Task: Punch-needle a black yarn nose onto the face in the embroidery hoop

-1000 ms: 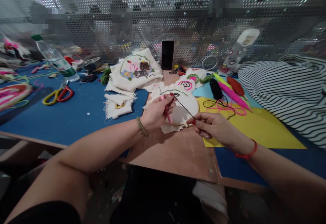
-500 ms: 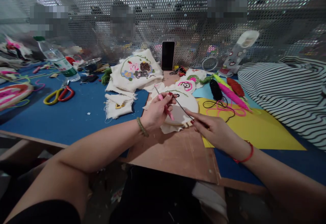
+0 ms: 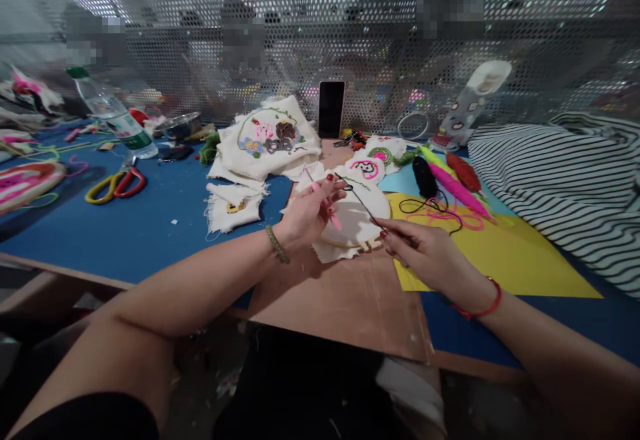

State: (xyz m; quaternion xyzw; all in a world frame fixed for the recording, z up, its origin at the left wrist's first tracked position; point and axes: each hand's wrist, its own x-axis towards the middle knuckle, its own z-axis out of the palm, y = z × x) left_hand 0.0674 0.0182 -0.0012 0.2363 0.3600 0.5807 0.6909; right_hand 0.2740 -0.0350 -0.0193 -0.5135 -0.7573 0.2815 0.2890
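My left hand (image 3: pixel 313 212) is closed around a pink-handled punch needle (image 3: pixel 334 219), its thin metal shaft pointing up and away to the left. From the left fingertips a black strand of yarn (image 3: pixel 361 205) runs straight to my right hand (image 3: pixel 423 250), which pinches it between thumb and fingers. Beneath both hands lies an embroidery hoop (image 3: pixel 353 230) with white cloth, a green stitched line and a small black mark near its top. The left fingers partly hide the needle and the hoop. A loose black yarn tail (image 3: pixel 440 208) lies to the right.
Scissors (image 3: pixel 117 185), a water bottle (image 3: pixel 117 120) and a small stitched cloth (image 3: pixel 235 208) are on the left. An embroidered cloth (image 3: pixel 267 137) and a phone (image 3: pixel 331 110) stand behind. On the right are yarn bundles (image 3: pixel 457 187), yellow paper (image 3: pixel 520 263) and striped fabric (image 3: pixel 555 180).
My right hand has moved slightly to the right. The black yarn still stretches between my hands, its far end now a little higher above the left fingers. The left hand has shifted slightly.
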